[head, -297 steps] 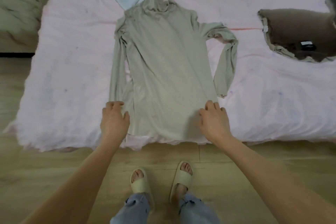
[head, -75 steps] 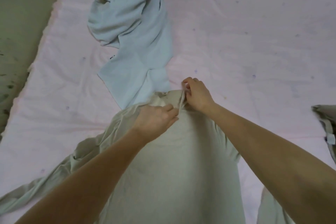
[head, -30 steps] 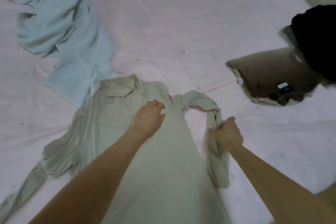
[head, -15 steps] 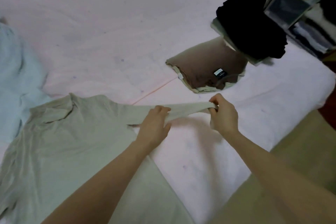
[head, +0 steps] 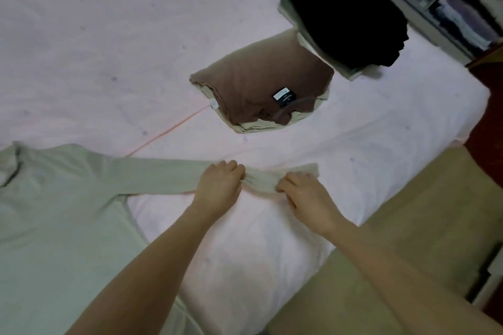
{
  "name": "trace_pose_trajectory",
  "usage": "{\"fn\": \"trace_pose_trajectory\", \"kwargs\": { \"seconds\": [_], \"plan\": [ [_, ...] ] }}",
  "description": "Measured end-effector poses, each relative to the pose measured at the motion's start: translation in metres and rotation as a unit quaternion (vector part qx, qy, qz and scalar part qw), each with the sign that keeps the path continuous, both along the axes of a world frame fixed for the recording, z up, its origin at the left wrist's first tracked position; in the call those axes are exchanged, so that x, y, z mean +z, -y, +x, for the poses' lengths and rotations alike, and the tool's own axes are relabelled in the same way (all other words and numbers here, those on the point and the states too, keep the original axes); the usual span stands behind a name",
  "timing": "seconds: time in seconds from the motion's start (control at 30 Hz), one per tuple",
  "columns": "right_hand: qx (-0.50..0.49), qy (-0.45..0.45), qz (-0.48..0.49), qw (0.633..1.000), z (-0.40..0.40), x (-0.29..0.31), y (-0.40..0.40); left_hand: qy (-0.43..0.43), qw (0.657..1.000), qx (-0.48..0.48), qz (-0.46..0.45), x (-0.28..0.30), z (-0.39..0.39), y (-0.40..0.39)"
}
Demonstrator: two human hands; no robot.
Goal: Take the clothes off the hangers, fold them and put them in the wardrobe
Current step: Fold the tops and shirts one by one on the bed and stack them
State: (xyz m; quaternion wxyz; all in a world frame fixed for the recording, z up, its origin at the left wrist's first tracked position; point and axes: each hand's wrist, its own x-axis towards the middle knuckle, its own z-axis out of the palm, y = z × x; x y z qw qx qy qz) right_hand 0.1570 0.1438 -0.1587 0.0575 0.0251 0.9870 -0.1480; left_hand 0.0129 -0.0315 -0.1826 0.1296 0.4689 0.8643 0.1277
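Sage top (head: 62, 226) lay flat on the bed (head: 272, 239), sleeve (head: 163, 177) stretched out sideways; left hand (head: 217, 185) and right hand (head: 304, 193) apparently pinched the cuff end (fingertips partly hidden), so sleeve needed even tension, seams aligned, before folding inward.

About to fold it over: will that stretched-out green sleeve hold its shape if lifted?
Probably not. The sleeve lies flat and thin on the bed, bunching between the left hand and right hand, so it likely droops and feels light.
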Motion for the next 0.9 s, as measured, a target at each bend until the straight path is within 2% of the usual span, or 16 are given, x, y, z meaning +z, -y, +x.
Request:
{"fn": "trace_pose_trajectory", "kwargs": {
  "seconds": [0.03, 0.07, 0.1, 0.17, 0.2, 0.27, 0.33, 0.4, 0.57, 0.67, 0.9],
  "plan": [
    [-0.002, 0.110, -0.044, 0.993, 0.012, -0.007, -0.002, 0.016, 0.998, -0.042, -0.044, -0.006, 0.003, 0.005],
    [-0.034, 0.182, -0.079, 0.979, 0.021, -0.013, -0.005, 0.025, 0.992, -0.078, -0.092, -0.011, 0.006, 0.011],
    [-0.095, 0.190, -0.102, 0.972, 0.028, -0.019, -0.010, 0.037, 0.985, -0.108, -0.131, -0.015, 0.010, 0.012],
    [-0.279, 0.094, -0.129, 0.947, 0.031, -0.030, -0.019, 0.053, 0.977, -0.118, -0.167, -0.016, 0.010, 0.013],
    [-0.375, 0.043, -0.141, 0.915, 0.029, -0.035, -0.024, 0.055, 0.976, -0.118, -0.174, -0.015, 0.010, 0.010],
    [-0.486, 0.042, -0.172, 0.856, 0.020, -0.040, -0.031, 0.056, 0.981, -0.103, -0.157, -0.016, 0.007, 0.004],
    [-0.504, 0.109, -0.204, 0.832, 0.015, -0.048, -0.036, 0.067, 0.994, -0.062, -0.066, -0.020, 0.006, -0.005],
    [-0.509, 0.125, -0.248, 0.815, 0.012, -0.050, -0.038, 0.066, 0.997, -0.043, -0.004, -0.021, 0.008, -0.021],
    [-0.522, 0.023, -0.419, 0.742, 0.012, -0.045, -0.051, 0.182, 0.980, -0.025, -0.071, -0.023, 0.016, -0.074],
    [-0.495, -0.003, -0.428, 0.756, 0.011, -0.044, -0.053, 0.211, 0.976, 0.007, -0.046, -0.023, 0.020, -0.100],
    [-0.511, -0.064, -0.353, 0.781, -0.008, -0.051, -0.040, 0.259, 0.964, 0.063, -0.004, -0.012, 0.021, -0.120]
  ]
}}
